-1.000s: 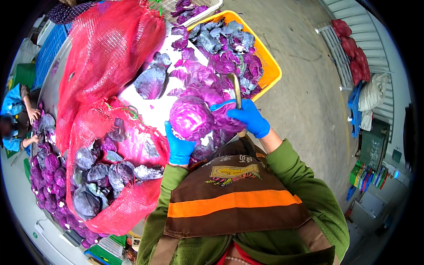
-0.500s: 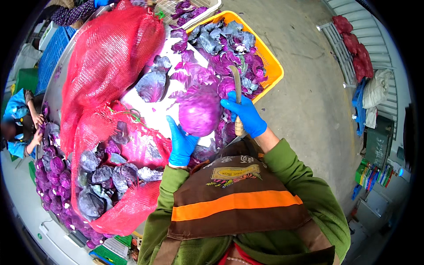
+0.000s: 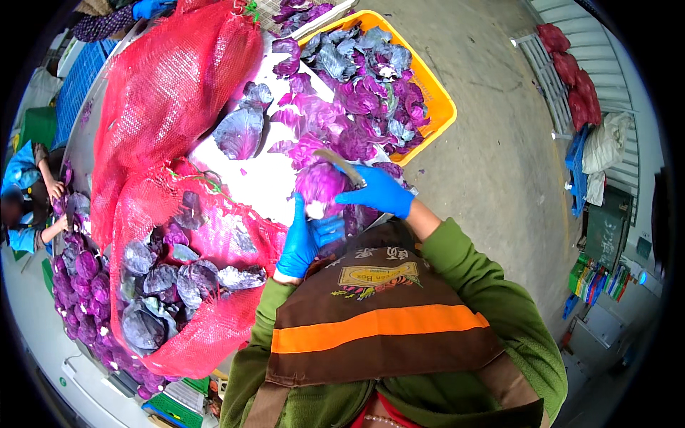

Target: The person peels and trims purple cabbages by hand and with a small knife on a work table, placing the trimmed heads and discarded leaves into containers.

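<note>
A round red cabbage (image 3: 319, 184) is between my two blue-gloved hands, its pale cut stem end turned toward me. My left hand (image 3: 305, 241) closes on its near left side, with fingers around the lower part. In my right hand (image 3: 379, 191) is a curved knife (image 3: 341, 167). The blade slants up and left across the cabbage's far right side, and the handle is hidden in the glove. Around the cabbage lie loose purple leaves (image 3: 321, 118) on the white table surface (image 3: 250, 178).
A yellow crate (image 3: 441, 107) of trimmed leaves stands beyond my right hand. On the left are a red mesh sack (image 3: 168, 93) and an opened one (image 3: 207, 342) holding dark cabbages. More cabbages (image 3: 82, 299) are heaped farther left, where another person's hands (image 3: 56, 191) work.
The cabbage has been turned, so its stem end now shows. My right hand has moved left against it, and the knife has tilted from upright to slanting over it.
</note>
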Motion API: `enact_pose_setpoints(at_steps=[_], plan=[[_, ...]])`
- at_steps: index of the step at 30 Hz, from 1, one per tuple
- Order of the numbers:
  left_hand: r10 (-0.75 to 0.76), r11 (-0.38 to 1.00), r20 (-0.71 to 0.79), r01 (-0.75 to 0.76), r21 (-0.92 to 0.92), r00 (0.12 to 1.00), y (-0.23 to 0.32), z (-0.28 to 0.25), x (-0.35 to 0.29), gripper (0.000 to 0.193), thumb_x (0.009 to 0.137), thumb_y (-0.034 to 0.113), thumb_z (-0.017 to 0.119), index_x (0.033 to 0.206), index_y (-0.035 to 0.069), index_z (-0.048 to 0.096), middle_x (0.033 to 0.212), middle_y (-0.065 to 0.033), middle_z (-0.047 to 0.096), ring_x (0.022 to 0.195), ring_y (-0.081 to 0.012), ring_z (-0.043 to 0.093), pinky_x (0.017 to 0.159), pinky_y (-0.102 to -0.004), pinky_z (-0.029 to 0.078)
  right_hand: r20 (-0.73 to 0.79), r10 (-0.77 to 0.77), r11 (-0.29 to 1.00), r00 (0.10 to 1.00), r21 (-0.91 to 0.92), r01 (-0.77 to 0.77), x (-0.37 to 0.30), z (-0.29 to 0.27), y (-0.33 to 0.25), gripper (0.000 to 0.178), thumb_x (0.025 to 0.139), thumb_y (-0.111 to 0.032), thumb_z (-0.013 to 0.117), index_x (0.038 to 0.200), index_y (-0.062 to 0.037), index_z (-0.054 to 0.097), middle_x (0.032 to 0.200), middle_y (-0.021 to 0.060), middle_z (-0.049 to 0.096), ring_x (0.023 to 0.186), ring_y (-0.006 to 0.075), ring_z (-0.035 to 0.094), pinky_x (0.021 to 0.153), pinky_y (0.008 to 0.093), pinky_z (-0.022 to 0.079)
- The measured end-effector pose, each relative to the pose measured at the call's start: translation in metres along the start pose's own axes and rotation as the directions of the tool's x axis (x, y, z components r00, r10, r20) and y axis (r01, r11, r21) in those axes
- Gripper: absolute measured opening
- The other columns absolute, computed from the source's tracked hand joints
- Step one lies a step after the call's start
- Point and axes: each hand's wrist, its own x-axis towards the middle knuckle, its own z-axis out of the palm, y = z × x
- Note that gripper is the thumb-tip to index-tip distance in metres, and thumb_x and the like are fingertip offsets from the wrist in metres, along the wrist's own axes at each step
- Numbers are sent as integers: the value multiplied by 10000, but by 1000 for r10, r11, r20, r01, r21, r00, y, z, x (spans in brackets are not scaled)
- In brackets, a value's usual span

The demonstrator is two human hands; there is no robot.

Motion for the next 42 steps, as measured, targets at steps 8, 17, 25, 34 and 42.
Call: enact_pose_setpoints(at_steps=[8, 17, 25, 34, 42], plan=[[781, 170, 184, -487, 857, 597, 12, -3, 19, 1005, 636, 287, 971, 1437, -5, 440, 1359, -213, 513, 1234, -325, 517, 1055, -422, 440, -26, 108, 991, 994, 79, -105, 23, 2, 13, 692, 836, -361, 833, 1384, -19, 584, 1320, 167, 649, 1189, 219, 620, 1008, 360, 479], [778, 74, 107, -259, 963, 619, 23, 34, 47, 1136, 651, 463, 929, 1495, -38, 358, 1389, -248, 533, 1258, -428, 484, 1045, -484, 417, -275, -140, 934, 951, -355, 35, -31, -1, -5, 364, 1050, -311, 510, 1363, -156, 613, 1116, 207, 696, 989, 381, 676, 806, 446, 534], [652, -52, 145, -147, 988, 744, 37, 38, 44, 1427, 510, 572, 954, 1542, -48, 187, 1380, -291, 472, 1183, -450, 495, 971, -520, 474, -318, -184, 898, 930, -440, 27, -39, 14, -13, 422, 1048, -353, 507, 1435, -192, 555, 1038, 186, 711, 868, 363, 687, 710, 454, 532], [631, -50, 107, -97, 994, 769, 41, 45, 42, 1370, 544, 530, 957, 1522, -74, 213, 1373, -297, 476, 1213, -459, 492, 993, -515, 464, -305, -259, 786, 916, -618, 16, -31, 23, 8, 494, 1034, -377, 523, 1489, -189, 485, 972, 145, 718, 795, 338, 685, 648, 456, 522], [650, -55, 169, -177, 983, 741, 35, 31, 51, 1333, 560, 462, 959, 1533, -44, 202, 1366, -290, 473, 1192, -461, 493, 969, -536, 476, -273, -140, 657, 952, -745, -117, -8, 33, -13, 544, 1008, -375, 540, 1468, -89, 488, 862, 132, 703, 760, 310, 695, 620, 477, 539]])
